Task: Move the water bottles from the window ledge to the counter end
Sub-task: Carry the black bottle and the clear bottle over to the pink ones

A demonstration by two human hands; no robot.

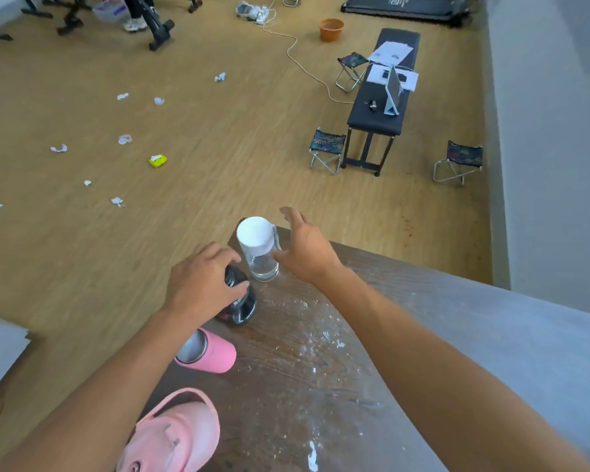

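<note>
A clear bottle with a white lid (259, 248) stands upright at the far end of the dark wooden counter (304, 352). My right hand (305, 247) hovers just right of it with fingers spread, holding nothing. My left hand (203, 284) grips the top of a black bottle (242, 303) that rests on the counter beside the clear one. Nearer to me a pink cup (206, 352) sits at the counter's left edge, partly behind my left forearm. A large pink bottle with a handle (174, 434) stands closest to me.
White paint flecks mark the counter top. Below lies a wooden floor with scattered paper scraps (125, 139) and a yellow packet (158, 160). A black bench (377, 107), folding stools (327, 148) and an orange bucket (331, 28) stand farther off. A grey wall (552, 131) runs along the right.
</note>
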